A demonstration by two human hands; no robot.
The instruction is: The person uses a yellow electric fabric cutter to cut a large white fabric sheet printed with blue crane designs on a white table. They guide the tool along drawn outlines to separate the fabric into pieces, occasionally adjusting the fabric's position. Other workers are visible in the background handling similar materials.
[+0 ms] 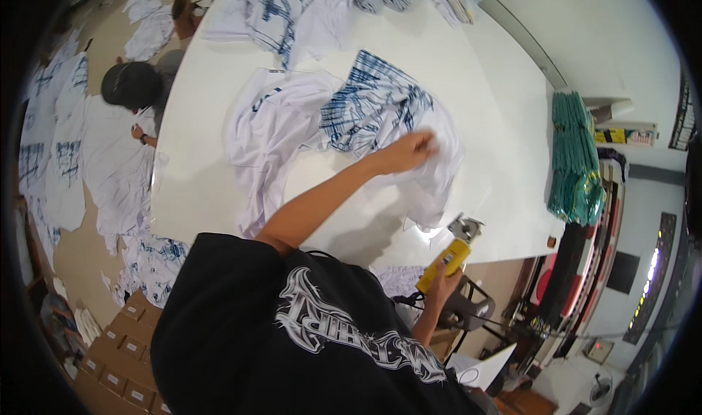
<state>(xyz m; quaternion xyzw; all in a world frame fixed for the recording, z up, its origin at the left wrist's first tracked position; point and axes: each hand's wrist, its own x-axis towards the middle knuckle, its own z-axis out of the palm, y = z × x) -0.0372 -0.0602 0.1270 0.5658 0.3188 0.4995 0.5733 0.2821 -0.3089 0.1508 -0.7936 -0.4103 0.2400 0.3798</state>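
My left hand (409, 152) reaches over the table, its fingers curled and slightly smeared by motion. It is closed on a white garment piece with a blue plaid pattern (365, 97), whose folds gather toward the hand. Low on the right, my right hand (441, 286) grips a yellow handheld electric fabric cutter (450, 261). The cutter's metal head points up, close to the table's near edge. Left of the patterned piece lies a crumpled white garment piece (278, 126).
More white and blue cloth (292, 13) is heaped at the far side of the white table (497, 122). Green packs (574, 159) hang beyond its right edge. On the left, a person in a dark cap (131, 84) is among spread cloth, and cardboard boxes (117, 356) stand lower left.
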